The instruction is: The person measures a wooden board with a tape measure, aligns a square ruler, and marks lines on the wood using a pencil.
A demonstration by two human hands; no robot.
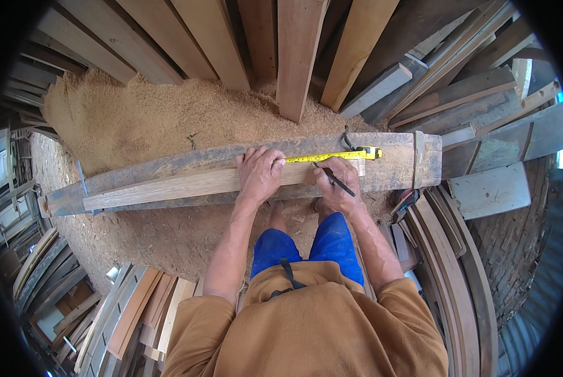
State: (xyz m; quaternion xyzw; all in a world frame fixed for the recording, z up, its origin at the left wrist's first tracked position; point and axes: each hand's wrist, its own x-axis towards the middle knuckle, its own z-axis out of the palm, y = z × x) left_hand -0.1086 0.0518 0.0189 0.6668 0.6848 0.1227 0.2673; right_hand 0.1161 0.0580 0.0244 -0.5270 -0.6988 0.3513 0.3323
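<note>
A long pale wooden board (168,188) lies along a worn wooden bench (394,163). Over its right part stretches a yellow tape measure (316,156), its case at the right end near the bench's far edge. My left hand (260,171) rests on the board, its thumb and fingers pinching the tape's left end. In my right hand (339,179) is a dark, slim pencil or pen (341,182), its tip down by the tape's near edge. The fingers of the right hand are curled around it.
Sawdust (149,116) is heaped beyond the bench, with several upright planks (300,56) leaning behind it. More timber (445,264) is stacked at the near right and a pile of boards (140,308) at the near left. A thin bluish strip (82,179) stands at the bench's left end.
</note>
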